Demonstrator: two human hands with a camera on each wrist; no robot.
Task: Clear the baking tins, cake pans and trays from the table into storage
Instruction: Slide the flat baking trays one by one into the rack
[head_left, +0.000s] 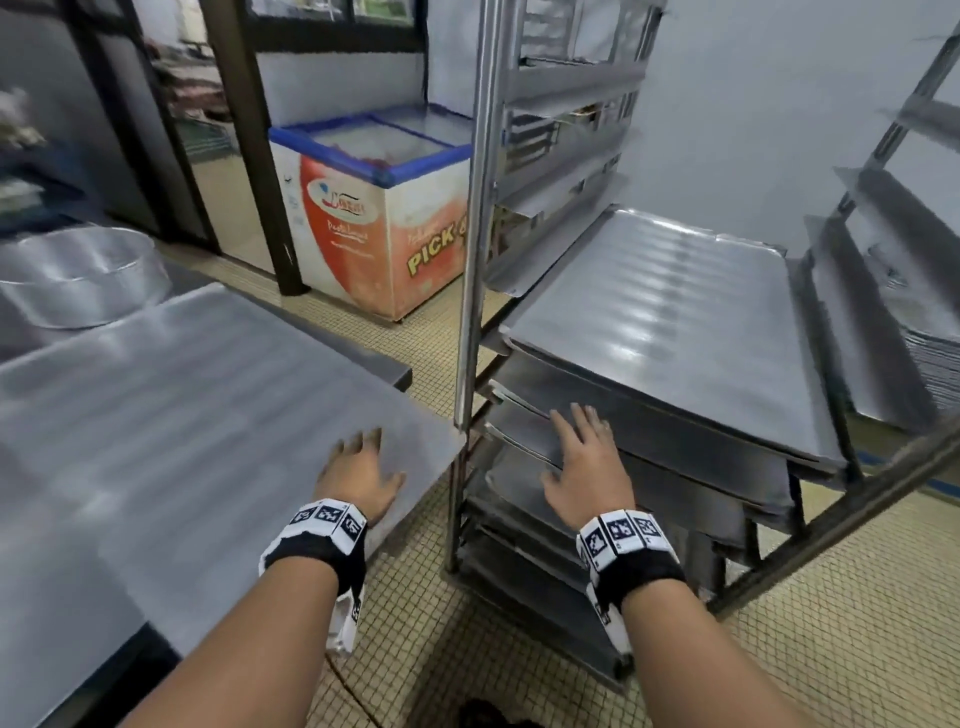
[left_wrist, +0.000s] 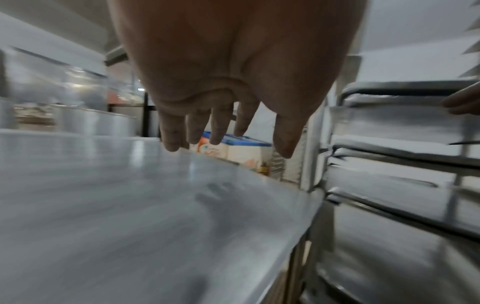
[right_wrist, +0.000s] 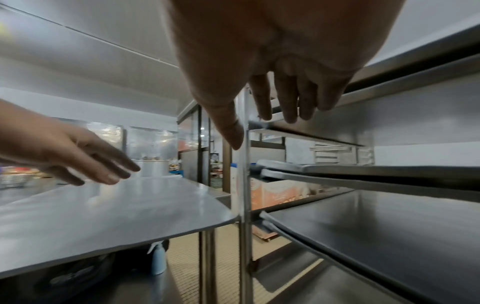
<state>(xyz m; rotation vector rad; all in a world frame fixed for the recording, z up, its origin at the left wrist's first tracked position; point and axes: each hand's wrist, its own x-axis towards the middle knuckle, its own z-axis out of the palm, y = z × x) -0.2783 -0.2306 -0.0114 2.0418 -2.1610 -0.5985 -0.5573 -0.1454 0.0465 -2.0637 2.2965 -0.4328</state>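
A large flat metal baking tray (head_left: 197, 415) lies on the table at the left, its right corner overhanging toward the rack. My left hand (head_left: 361, 475) hovers over that corner with fingers spread, holding nothing; the same hand (left_wrist: 221, 131) is above the tray (left_wrist: 130, 205) in the left wrist view. My right hand (head_left: 584, 457) is spread in front of the trays stacked in the steel rack (head_left: 470, 260), near the edge of a lower tray (head_left: 524, 431). A wide tray (head_left: 670, 317) sits on top of that stack. A round metal cake pan (head_left: 78, 275) stands at the table's far left.
The rack's upright post (right_wrist: 245, 185) stands between table and shelves. More trays (right_wrist: 376, 236) fill the lower rails. A chest freezer (head_left: 374, 218) with a blue rim stands behind. A second rack (head_left: 893, 270) is at the right. Tiled floor (head_left: 415, 649) lies below.
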